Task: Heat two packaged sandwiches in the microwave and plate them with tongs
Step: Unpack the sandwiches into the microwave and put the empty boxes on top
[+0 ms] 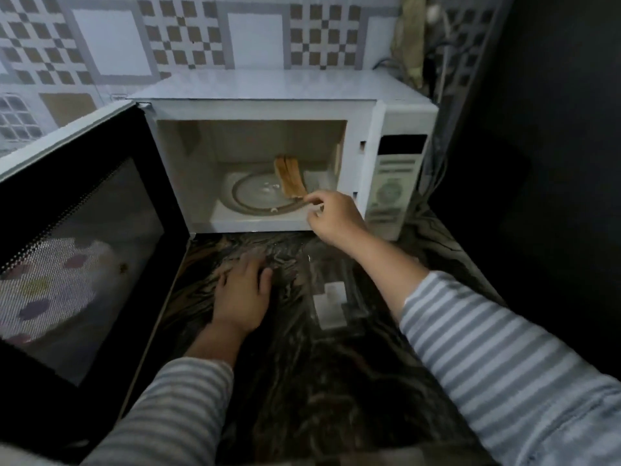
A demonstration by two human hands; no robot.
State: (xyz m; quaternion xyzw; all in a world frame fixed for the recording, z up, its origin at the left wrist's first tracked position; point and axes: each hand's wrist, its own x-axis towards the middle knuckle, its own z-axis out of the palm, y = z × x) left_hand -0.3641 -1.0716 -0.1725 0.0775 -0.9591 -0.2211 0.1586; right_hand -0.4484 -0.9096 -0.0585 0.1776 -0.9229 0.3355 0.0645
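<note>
- Head view looks down at a white microwave (268,92) with its door (84,230) swung wide to the left, cavity open.
- One sandwich (290,178) lies inside on the glass turntable (255,193), toward the 3 o'clock side of the plate, its long edge running roughly from 12 to 5 o'clock (toasted brown, apparently two or three slices stacked).
- Right hand (336,216) reaches into the cavity mouth, thumb and forefinger pinched together at the sandwich's near corner; whether they nip bread or a clear wrapper edge I cannot tell.
- Left hand (243,297) rests flat on the dark marbled counter (336,381), fingers spread and loose, holding nothing.
- Just at 3 o'clock of that hand lies a clear plastic package (331,297) with a white label; its contents are too blurred to make out, though it may be the second sandwich.
- Handling, as a judgement: the sandwich looks light and soft, prone to sag or slide apart if lifted by one corner; a grip across both flat faces near the middle seems safer.
- Film wrapping, if present, would be slippery.
- Turntable holds only that one sandwich; the rest of the cavity shows nothing else.
- No tongs or serving plate are in view.
</note>
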